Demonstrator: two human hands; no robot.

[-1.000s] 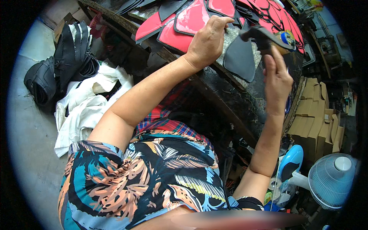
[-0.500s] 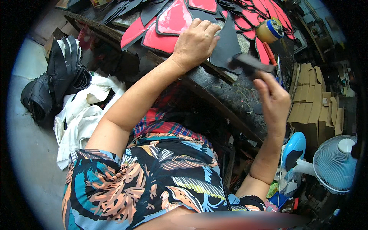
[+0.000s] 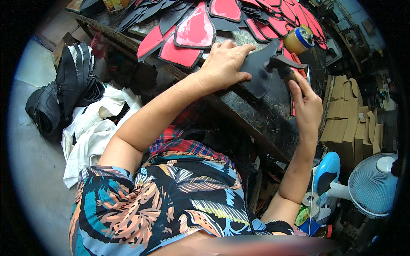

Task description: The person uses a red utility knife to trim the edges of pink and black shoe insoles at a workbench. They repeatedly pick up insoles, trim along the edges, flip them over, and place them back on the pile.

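Head view: upper right, I've got the right hand (image 3: 308,106) gripping a dark-headed hammer (image 3: 287,62) over a flat, tapered black sheet (image 3: 257,81); left hand (image 3: 224,66) unclenched, fingers spread at its edge.

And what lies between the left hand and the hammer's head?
Between the left hand and the hammer's head, the head view shows a dark grey flat piece.

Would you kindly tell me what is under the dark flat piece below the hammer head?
Around the dark piece, a pale speckled slab shows at its upper left, and black bench top past its lower edge. Whatever lies directly beneath it is covered.
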